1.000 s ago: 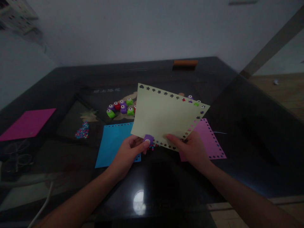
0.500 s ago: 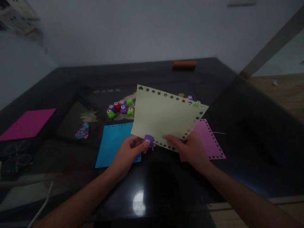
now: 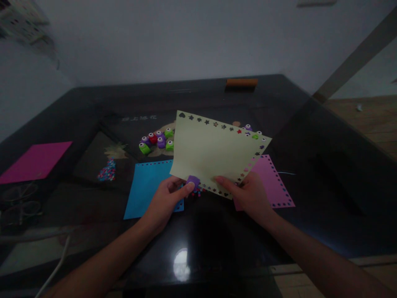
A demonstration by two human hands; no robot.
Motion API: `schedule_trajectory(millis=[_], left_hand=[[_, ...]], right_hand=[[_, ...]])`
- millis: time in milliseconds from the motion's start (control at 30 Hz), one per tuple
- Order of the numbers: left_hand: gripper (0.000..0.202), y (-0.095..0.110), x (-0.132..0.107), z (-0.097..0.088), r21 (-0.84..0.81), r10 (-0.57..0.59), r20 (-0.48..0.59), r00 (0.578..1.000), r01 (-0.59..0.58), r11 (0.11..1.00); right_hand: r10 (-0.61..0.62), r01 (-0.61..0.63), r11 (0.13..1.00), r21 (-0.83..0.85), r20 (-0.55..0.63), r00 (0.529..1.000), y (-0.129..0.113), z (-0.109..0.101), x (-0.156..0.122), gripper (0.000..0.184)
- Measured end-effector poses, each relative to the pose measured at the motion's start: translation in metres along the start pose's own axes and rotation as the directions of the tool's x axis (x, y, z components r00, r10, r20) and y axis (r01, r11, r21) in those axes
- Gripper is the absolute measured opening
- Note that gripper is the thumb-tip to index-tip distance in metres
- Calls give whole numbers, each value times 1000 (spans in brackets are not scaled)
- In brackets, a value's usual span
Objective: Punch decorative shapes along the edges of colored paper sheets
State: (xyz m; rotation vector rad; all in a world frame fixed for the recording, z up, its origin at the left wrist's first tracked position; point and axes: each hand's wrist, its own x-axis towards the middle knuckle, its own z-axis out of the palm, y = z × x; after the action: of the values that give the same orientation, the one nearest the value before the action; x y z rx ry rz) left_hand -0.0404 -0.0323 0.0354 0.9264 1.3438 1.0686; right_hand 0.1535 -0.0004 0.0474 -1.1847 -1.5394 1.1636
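Note:
Held up over the table is a pale yellow sheet of paper point(image 3: 214, 153), tilted, with small shapes punched along its top, right and part of its bottom edge. My right hand point(image 3: 245, 192) pinches the sheet near its lower right, thumb on top. My left hand point(image 3: 172, 196) grips a purple craft punch point(image 3: 192, 182) that sits on the sheet's bottom edge, thumb pressed on it. The underside of the punch is hidden. Below lie a blue sheet point(image 3: 144, 190) and a pink sheet point(image 3: 277, 184), both with punched edges.
Several coloured craft punches point(image 3: 153, 138) stand behind the sheet. Paper bits point(image 3: 107, 170) lie in a pile to the left. A magenta sheet point(image 3: 37, 160) and scissors point(image 3: 20, 205) are at far left. A brown roll point(image 3: 241, 83) rests at the back; a white cable point(image 3: 60, 263) crosses front left.
The yellow sheet has shifted very slightly left at its left side. Both hands keep their grip in nearly the same place.

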Motion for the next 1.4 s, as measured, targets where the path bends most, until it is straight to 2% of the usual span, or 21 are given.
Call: schedule_trajectory(millis=[167,433,1067,1400], left_hand=[[30,-1,1,-2,-32,-6,8,1000,6,999],[28,0,0,-2,22,2,-2,1000,-2,1000],[28,-4,1,-3,-80,16,13,1000,-15,997],[32,-6,0,-4,-45,5,-35,999,-7,999]], right_hand=[[6,-6,1000,-7,0,1000,0,0,0,22],[-29,29,1000,3,7,1000,4,0,1,21],[-26,26,999,19,1,1000,4,1,1,20],[-9,8,1000,12,8,1000,3,2,1,20]])
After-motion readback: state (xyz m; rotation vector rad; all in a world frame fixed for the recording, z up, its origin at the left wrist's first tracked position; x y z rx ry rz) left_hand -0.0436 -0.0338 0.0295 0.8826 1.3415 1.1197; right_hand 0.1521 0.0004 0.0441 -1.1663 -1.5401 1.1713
